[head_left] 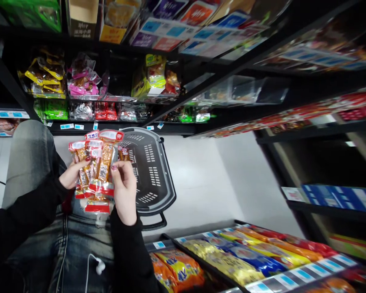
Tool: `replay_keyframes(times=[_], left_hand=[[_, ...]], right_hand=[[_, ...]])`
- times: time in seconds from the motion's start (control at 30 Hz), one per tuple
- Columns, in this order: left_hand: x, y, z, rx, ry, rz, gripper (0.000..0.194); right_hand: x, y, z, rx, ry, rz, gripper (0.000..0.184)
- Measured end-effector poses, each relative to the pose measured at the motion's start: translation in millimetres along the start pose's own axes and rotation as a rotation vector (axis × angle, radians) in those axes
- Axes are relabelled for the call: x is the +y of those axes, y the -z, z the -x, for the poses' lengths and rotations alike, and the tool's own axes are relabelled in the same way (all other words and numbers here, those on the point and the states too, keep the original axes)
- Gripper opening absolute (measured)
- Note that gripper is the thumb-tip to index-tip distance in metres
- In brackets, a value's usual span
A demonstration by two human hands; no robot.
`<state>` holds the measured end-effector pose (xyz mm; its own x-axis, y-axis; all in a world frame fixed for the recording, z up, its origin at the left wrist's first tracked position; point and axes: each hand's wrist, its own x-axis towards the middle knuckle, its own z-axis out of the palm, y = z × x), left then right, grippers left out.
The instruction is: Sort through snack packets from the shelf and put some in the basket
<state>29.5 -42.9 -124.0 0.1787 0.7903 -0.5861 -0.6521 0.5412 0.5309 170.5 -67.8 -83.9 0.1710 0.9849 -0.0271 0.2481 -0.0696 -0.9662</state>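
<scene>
Plastic-wrapped snack packets (104,162), fanned at the left edge of the shopping basket (154,171), sit gripped between left hand (70,174) and right hand (126,195), where a slackening pinch could let slick, overlapping wrappers slide free.

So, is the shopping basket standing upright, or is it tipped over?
Upright: the shopping basket sits on the floor, its open top facing up.

The brown carton (83,20) on the far shelf, at left, reads "深海小鱼". Print on the held packets (105,162), orange bags (181,268) and shelf price labels (303,273) is too small or blurred to read.
</scene>
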Motion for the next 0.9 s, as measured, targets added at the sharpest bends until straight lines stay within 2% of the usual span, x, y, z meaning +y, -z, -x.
replay_keyframes(times=[0.13, 0.3, 0.37, 0.47, 0.53, 0.6, 0.67, 0.77, 0.9], left_hand=[[0.2, -1.0, 0.5, 0.006, -0.025, -0.042, 0.035], [-2.3, -2.0, 2.2, 0.013, -0.045, -0.131, 0.029], [-2.0, -2.4, 2.5, 0.014, -0.03, -0.151, 0.028], [-0.1, -1.7, 1.9, 0.046, -0.04, -0.153, 0.032], [2.1, 0.3, 1.0, 0.049, -0.034, -0.123, 0.036], [4.9, 3.5, 0.3, 0.013, 0.024, -0.094, 0.038], [7.8, 7.4, 0.0, -0.041, 0.102, -0.087, 0.039], [10.8, 12.7, -0.1, -0.132, 0.199, -0.103, 0.038], [13.0, 16.4, -0.6, -0.224, 0.283, -0.091, 0.027]], right_hand=[[3.2, -0.4, -1.7, 0.029, -0.036, 0.015, 0.011], [5.1, -19.4, -0.2, 0.199, -0.054, 0.026, 0.012], [6.2, -24.0, -0.6, 0.21, -0.056, 0.008, 0.013], [9.4, -19.5, -4.1, 0.147, -0.117, -0.152, 0.013], [12.2, -9.6, -7.7, 0.036, -0.246, -0.363, 0.014], [15.0, 2.8, -11.0, -0.108, -0.396, -0.587, 0.018], [18.0, 14.1, -13.2, -0.203, -0.482, -0.762, 0.019], [22.6, 24.9, -14.4, -0.206, -0.487, -0.896, 0.017], [27.8, 29.3, -16.3, -0.182, -0.455, -0.965, 0.011]])
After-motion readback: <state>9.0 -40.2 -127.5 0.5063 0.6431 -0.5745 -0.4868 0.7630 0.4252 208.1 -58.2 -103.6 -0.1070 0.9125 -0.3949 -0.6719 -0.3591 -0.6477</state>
